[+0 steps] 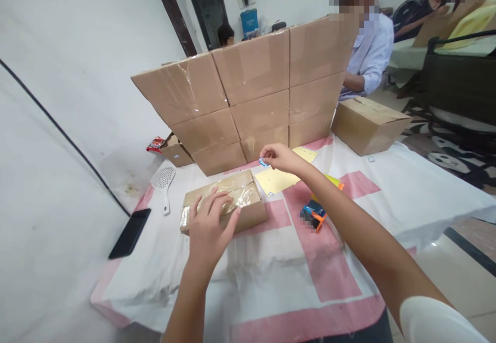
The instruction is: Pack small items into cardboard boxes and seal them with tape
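My left hand (211,224) rests with fingers spread on the top of a small cardboard box (244,219) sealed with clear tape. My right hand (282,158) reaches over the far side of the table and pinches a small blue-and-white piece (263,162), perhaps a sticker; it is too small to make out fully. Below that hand lies a yellow sheet (275,180) with small marks or bits on it. A blue-and-black packet (312,214) with an orange part lies beside my right forearm, near a yellow item (334,181) partly hidden by the arm.
A wall of taped cardboard boxes (259,69) stands across the table's back. At left are a white slotted spoon (165,180), a black phone (129,233), an open carton (176,151) and a red packet (155,144). Another box (368,126) stands right, near a person (368,48).
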Tool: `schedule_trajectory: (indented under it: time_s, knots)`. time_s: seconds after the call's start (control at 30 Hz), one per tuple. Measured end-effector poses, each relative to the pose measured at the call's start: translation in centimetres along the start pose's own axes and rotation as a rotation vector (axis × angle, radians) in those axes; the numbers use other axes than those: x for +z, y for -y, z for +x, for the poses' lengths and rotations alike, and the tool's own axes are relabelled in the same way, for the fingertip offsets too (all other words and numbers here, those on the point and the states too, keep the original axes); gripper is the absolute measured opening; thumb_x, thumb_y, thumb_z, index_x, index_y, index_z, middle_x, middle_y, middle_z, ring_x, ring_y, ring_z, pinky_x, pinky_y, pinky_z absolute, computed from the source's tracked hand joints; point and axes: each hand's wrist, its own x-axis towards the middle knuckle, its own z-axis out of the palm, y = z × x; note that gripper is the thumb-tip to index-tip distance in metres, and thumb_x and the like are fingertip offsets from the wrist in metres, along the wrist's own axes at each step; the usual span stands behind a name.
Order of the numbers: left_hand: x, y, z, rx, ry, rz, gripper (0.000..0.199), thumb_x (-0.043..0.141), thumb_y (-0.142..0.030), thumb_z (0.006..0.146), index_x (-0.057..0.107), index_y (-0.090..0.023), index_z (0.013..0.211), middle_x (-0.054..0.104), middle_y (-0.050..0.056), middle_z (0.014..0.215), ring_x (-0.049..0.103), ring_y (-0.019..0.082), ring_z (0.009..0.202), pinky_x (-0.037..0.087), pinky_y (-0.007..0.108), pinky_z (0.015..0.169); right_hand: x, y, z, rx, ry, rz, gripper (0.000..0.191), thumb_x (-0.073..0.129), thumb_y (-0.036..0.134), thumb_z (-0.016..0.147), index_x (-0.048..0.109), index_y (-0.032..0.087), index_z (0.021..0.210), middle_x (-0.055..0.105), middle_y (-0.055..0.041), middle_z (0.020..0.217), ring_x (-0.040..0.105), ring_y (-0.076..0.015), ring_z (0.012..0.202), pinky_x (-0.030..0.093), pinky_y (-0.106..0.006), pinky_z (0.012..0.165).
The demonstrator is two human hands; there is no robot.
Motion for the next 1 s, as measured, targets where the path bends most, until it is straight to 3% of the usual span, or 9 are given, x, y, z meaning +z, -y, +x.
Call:
schedule_trajectory:
  time_s: [0.13,0.23,0.33,0.43,0.53,0.6,0.73,1.0]
  knots:
    - [0.9,-2.3,3.8,0.005,-0.073,-0.130,0.010,0.061,-0.029,0.097,0.063,-0.023,0.103,0.075,0.002,0.101,0.070,0.021,0.099,0.042,0.037,0.094,-0.6,3.6,-3.8,-0.210,0.020,0.003,0.021,0.058,0.020,0.091,0.067,0.017,0.110,0.069,-0.0032,0.097,0.058,-0.0137,0.078,0.045,-0.026,0.072]
    - [1.5,-3.5,6.1,-0.005,-0.008,-0.213,0.012,0.061,-0.028,0.097,0.067,-0.023,0.106,0.076,0.001,0.101,0.070,0.019,0.097,0.041,0.035,0.087,-0.5,5.2,-7.0,-0.234,0.074,0.065,0.036,0.054,0.021,0.094,0.056,0.023,0.131,0.067,-0.0015,0.101,0.059,-0.0148,0.083,0.044,-0.026,0.070]
    - [1.8,-4.2,6.9,-0.008,0.058,-0.273,0.007,0.061,-0.024,0.096,0.068,-0.024,0.094,0.077,-0.003,0.097,0.069,0.016,0.090,0.041,0.034,0.084,-0.1,5.1,-9.0,-0.217,0.038,0.156,0.039,0.051,0.021,0.096,0.051,0.026,0.135,0.066,-0.0003,0.098,0.059,-0.0151,0.082,0.043,-0.026,0.070]
    - [2.1,-4.6,6.6,-0.039,0.064,-0.292,0.009,0.062,-0.023,0.096,0.068,-0.025,0.090,0.076,-0.005,0.091,0.068,0.015,0.084,0.042,0.032,0.082,0.3,3.8,-9.7,-0.158,-0.005,0.299,0.031,0.054,0.024,0.096,0.055,0.026,0.128,0.068,-0.0001,0.095,0.060,-0.0154,0.080,0.044,-0.027,0.070]
    - [2.3,-4.8,6.2,-0.066,0.042,-0.308,0.009,0.062,-0.025,0.096,0.069,-0.025,0.091,0.075,-0.004,0.090,0.066,0.015,0.081,0.044,0.031,0.081,0.1,2.5,-9.8,-0.103,0.032,0.431,0.014,0.053,0.025,0.097,0.065,0.023,0.103,0.070,-0.0008,0.089,0.063,-0.0160,0.082,0.044,-0.028,0.071]
    - [2.5,-5.0,6.1,-0.092,0.042,-0.318,0.007,0.063,-0.026,0.096,0.069,-0.026,0.092,0.075,-0.004,0.090,0.065,0.015,0.081,0.045,0.030,0.079,-0.2,2.1,-9.8,-0.089,0.080,0.495,0.018,0.051,0.026,0.098,0.067,0.021,0.090,0.071,-0.0014,0.087,0.063,-0.0158,0.080,0.044,-0.028,0.072]
    - [3.0,-5.5,6.4,-0.130,0.057,-0.307,0.006,0.065,-0.027,0.095,0.070,-0.026,0.093,0.074,-0.005,0.090,0.065,0.014,0.083,0.046,0.028,0.078,-0.7,1.9,-10.1,-0.075,0.139,0.606,0.020,0.051,0.027,0.099,0.068,0.020,0.089,0.070,0.0001,0.079,0.061,-0.0139,0.074,0.042,-0.027,0.067]
    - [2.9,-6.1,6.1,0.081,-0.062,-0.139,0.003,0.065,-0.020,0.094,0.066,-0.022,0.092,0.073,0.000,0.089,0.067,0.017,0.085,0.044,0.033,0.081,0.7,1.4,-10.3,-0.092,0.080,0.698,0.014,0.053,0.025,0.095,0.058,0.019,0.083,0.060,0.0031,0.074,0.055,-0.0119,0.070,0.040,-0.025,0.065]
